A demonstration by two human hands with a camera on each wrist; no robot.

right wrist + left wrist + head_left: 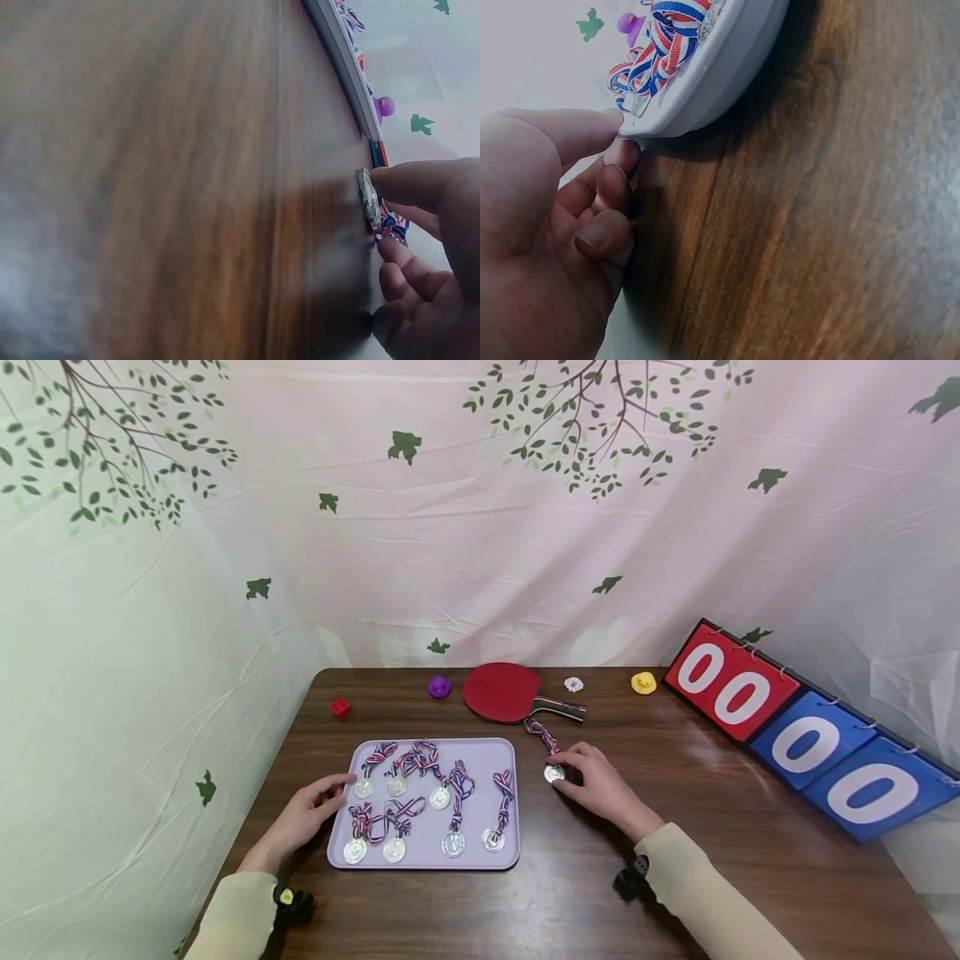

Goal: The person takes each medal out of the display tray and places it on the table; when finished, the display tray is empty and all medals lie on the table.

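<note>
A lavender tray carries several silver medals with red, white and blue ribbons. My left hand pinches the tray's left edge; in the left wrist view the thumb lies on the rim and fingers curl beneath it. To the right of the tray, my right hand holds a single silver medal at its edge between thumb and fingers. This medal's striped ribbon stretches away toward the paddle. In the right wrist view the medal appears edge-on, close over the table.
A red table tennis paddle lies behind the tray. Along the back are a red cube, a purple duck, a small white disc and a yellow duck. A flip scoreboard showing zeros stands at the right.
</note>
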